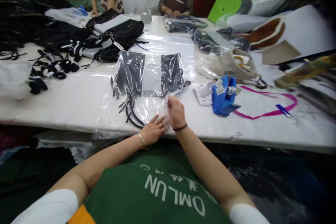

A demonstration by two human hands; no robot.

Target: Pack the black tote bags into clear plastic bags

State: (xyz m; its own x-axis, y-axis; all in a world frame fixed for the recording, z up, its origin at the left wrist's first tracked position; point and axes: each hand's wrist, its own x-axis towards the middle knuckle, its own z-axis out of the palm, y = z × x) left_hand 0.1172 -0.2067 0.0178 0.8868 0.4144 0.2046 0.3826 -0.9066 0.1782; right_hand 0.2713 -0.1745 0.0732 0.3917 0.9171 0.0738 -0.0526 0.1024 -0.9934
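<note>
A black bag with a white band across its middle (152,73) lies flat inside a clear plastic bag (110,112) in front of me. Its dark cord handles (133,113) curve toward the table's front edge under the film. My left hand (153,131) rests on the near part of the plastic with its fingers stretched out. Just to its right, my right hand (176,112) is closed, pinching the right edge of the plastic bag. A blue tape dispenser (222,98) stands to the right of that hand.
Black bags (118,31) and bundled black straps (49,64) lie on the left. Wrapped bags (183,23), a beige pouch (231,64), a pink strap (262,114) and a blue-handled cutter (283,111) lie right. Two people stand across the white table (65,101).
</note>
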